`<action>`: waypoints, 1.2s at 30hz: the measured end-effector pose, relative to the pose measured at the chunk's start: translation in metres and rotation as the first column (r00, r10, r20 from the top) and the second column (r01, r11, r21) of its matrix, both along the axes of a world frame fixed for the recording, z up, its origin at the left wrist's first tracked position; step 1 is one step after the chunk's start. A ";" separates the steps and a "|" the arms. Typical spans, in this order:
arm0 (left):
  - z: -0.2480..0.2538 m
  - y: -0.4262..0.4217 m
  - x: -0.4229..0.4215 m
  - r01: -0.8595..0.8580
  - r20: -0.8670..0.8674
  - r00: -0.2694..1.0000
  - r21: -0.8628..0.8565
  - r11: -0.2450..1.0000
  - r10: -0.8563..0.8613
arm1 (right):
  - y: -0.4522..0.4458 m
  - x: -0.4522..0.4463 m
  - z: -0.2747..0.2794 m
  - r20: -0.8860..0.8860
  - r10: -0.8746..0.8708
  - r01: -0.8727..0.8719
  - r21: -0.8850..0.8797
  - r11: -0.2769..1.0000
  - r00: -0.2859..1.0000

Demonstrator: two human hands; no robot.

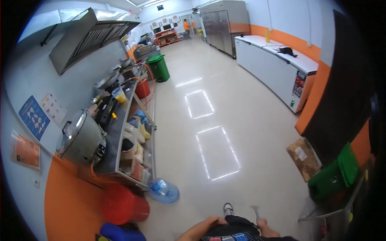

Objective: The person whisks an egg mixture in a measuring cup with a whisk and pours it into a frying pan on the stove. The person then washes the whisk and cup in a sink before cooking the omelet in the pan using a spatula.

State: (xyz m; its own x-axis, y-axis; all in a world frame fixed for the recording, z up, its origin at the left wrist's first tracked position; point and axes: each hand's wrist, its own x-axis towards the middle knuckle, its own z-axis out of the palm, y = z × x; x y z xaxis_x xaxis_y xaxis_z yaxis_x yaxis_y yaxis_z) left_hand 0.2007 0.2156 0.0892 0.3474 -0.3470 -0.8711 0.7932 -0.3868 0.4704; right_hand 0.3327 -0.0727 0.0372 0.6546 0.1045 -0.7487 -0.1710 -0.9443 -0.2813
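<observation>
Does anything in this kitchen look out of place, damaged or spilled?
Two things. The cardboard near the right-hand green bin looks blotchy, perhaps stained or worn. A blue water bottle is on the floor by the metal counter's near end, where someone might trip. No spill stands out; the bright floor lines look like reflections.

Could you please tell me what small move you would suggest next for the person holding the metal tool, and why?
Probably a short step forward, with the metal tool held low in the right hand, passing between the blue water jug and the cardboard: the jug is on the floor ahead to the left, the cardboard ahead to the right.
</observation>
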 end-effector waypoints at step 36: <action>-0.015 0.924 0.165 -0.928 0.668 0.371 0.298 0.224 0.645 | 1.035 0.335 0.008 0.399 0.495 -0.617 0.283 0.735 0.772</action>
